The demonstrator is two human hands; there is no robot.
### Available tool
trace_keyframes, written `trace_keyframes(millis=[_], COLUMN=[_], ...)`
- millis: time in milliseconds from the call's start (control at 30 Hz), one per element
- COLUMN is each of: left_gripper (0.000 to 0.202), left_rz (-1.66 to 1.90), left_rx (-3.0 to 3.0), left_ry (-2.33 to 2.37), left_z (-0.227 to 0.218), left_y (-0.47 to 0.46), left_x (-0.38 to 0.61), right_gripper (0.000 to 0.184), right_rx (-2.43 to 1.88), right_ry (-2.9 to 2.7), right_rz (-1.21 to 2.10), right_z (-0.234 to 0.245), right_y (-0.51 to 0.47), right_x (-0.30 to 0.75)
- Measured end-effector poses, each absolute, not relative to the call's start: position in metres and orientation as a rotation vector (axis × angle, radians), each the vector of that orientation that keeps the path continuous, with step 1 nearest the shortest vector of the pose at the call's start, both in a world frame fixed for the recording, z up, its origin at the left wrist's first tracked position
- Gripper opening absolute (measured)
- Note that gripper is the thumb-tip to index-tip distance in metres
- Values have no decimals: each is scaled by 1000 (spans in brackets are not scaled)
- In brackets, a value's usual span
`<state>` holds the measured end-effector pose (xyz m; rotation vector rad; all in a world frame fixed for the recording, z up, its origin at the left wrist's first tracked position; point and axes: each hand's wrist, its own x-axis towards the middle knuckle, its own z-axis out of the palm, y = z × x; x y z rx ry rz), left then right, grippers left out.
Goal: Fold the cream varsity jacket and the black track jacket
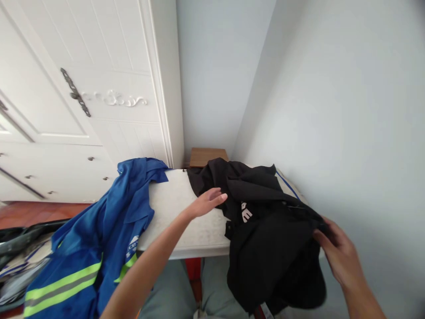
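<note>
A black jacket-like garment lies rumpled over the right part of the white table, its lower part hanging off the front edge. White lettering shows on one patch of it. My right hand pinches its edge at the right, thumb on top. Over the garment's left side, my left hand is stretched out with fingers extended, holding nothing; whether it touches the cloth I cannot tell. Left of my left arm, a blue work garment with yellow-green and grey bands drapes over the table's left end.
A white wardrobe with dark metal handles stands behind at the left. Pale walls close in the right side. Behind the table is a brown wooden box-like piece. Piled clothes lie low at the far left.
</note>
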<state>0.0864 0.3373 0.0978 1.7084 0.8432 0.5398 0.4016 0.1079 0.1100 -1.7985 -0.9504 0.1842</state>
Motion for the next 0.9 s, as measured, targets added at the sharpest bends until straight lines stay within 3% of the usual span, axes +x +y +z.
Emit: trace_keyframes(millis=[67, 200, 367, 533, 600, 700, 833, 900], left_gripper=[91, 104, 98, 109, 108, 102, 91, 98], left_rz=[496, 520, 651, 745, 833, 945, 1035, 1066], left_rx=[1472, 1307, 1117, 979, 935, 886, 956, 1038], left_ry=[774, 776, 822, 764, 754, 832, 1033, 1080], left_z=[93, 88, 95, 102, 100, 97, 95, 90], left_y=[314, 282, 254, 228, 221, 211, 193, 181], left_x=[110, 110, 57, 22, 17, 12, 4, 2], right_gripper=[46, 29, 39, 44, 41, 37, 58, 70], right_rx=[-1714, -1478, -1054, -742, -788, -1106, -1548, -1823], right_ry=[-1031, -1320, -1667, -1737, -1725, -1694, -1825, -1923], right_rz=[341, 488, 996, 1288, 1175, 709, 18, -73], right_z=[120, 114, 89, 91, 101, 121, 139, 142], right_y=[109, 118, 144, 153, 154, 171, 235, 273], right_x=[363, 267, 201, 222, 247, 299, 376, 403])
